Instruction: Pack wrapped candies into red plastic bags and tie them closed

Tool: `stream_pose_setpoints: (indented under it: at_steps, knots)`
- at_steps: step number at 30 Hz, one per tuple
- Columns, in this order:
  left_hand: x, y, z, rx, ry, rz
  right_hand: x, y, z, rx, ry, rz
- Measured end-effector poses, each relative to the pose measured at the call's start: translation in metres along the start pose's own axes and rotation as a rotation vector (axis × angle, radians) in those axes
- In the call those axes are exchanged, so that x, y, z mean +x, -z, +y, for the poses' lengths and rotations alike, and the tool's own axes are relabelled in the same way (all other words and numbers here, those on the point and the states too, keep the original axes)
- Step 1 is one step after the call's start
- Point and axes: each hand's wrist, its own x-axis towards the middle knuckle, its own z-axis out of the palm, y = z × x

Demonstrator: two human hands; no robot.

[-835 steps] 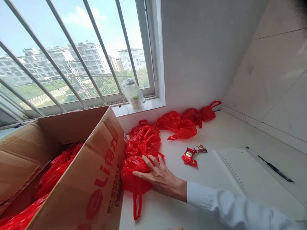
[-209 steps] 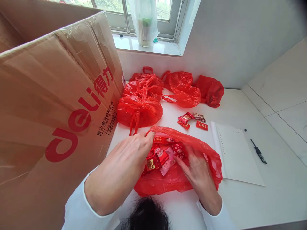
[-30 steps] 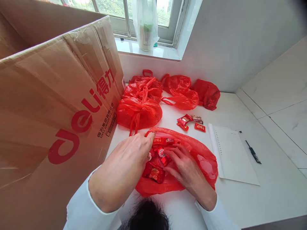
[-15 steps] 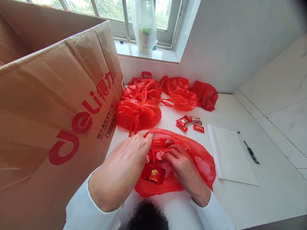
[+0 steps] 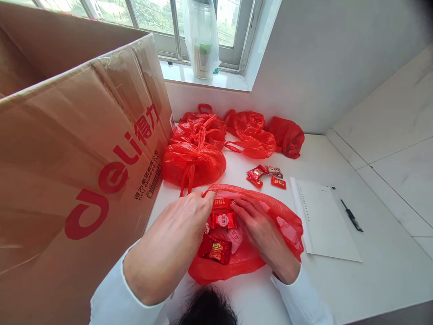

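An open red plastic bag (image 5: 284, 221) lies on the white table with several wrapped candies inside. My left hand (image 5: 184, 221) pinches its rim on the left side. Inside the bag, my right hand (image 5: 259, 223) has its fingertips closed on the end of a red wrapped candy (image 5: 221, 204); the thumb is hidden. Just below lies another red candy (image 5: 223, 220) with a pale round print. A pink-wrapped piece (image 5: 236, 237) and a dark red packet with gold lettering (image 5: 219, 251) are nearer to me.
A large cardboard box (image 5: 111, 131) stands at the left. Tied red bags (image 5: 194, 164) line the wall, with loose candies (image 5: 257, 173) in front. To the right are a notepad (image 5: 328, 221) and a pen (image 5: 352, 215). A bagged jar (image 5: 202, 54) stands on the windowsill.
My right hand has moved slightly away from me inside the bag, from the candy with the round print to the one above it. My left hand keeps its hold on the rim.
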Motion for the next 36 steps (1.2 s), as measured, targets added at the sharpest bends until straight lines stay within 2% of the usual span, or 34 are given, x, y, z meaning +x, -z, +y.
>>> stream_pose_setpoints:
  at_steps: [5,9,12,17,21,24,26,27,29,32,34,36]
  knots:
    - [-0.002,0.000,0.000,-0.081,0.054,0.013,0.026,-0.004,-0.012,-0.087,0.107,0.000]
    - [-0.002,0.009,0.003,-0.143,0.093,-0.019,0.025,-0.001,-0.015,0.008,0.101,-0.032]
    - [-0.003,0.009,0.001,-0.173,0.089,0.003,0.014,0.007,-0.009,0.061,-0.030,-0.051]
    - [-0.008,0.005,-0.004,-0.184,0.039,0.139,-0.003,0.023,0.003,0.053,-0.322,-0.099]
    - [-0.001,0.012,-0.010,-0.191,-0.042,0.201,-0.010,0.033,0.009,0.106,-0.516,-0.072]
    - [0.012,0.018,-0.019,-0.122,-0.073,0.183,-0.013,0.038,0.011,0.104,-0.692,-0.017]
    - [0.020,0.021,-0.023,-0.045,-0.076,0.115,-0.015,0.040,0.011,0.075,-0.783,-0.020]
    - [0.022,0.022,-0.023,-0.019,-0.067,0.085,-0.016,0.041,0.011,0.039,-0.754,-0.033]
    - [0.020,0.024,-0.022,-0.015,-0.043,0.067,-0.020,0.041,0.009,-0.045,-0.559,-0.074]
    - [0.011,0.030,-0.016,-0.089,-0.044,0.129,-0.032,0.042,0.002,-0.165,-0.241,-0.116]
    - [0.007,0.034,-0.012,-0.135,-0.041,0.141,-0.041,0.047,-0.003,-0.261,-0.102,-0.057]
    - [0.006,0.039,-0.009,-0.150,-0.018,0.106,-0.048,0.055,-0.007,-0.388,0.004,0.063]
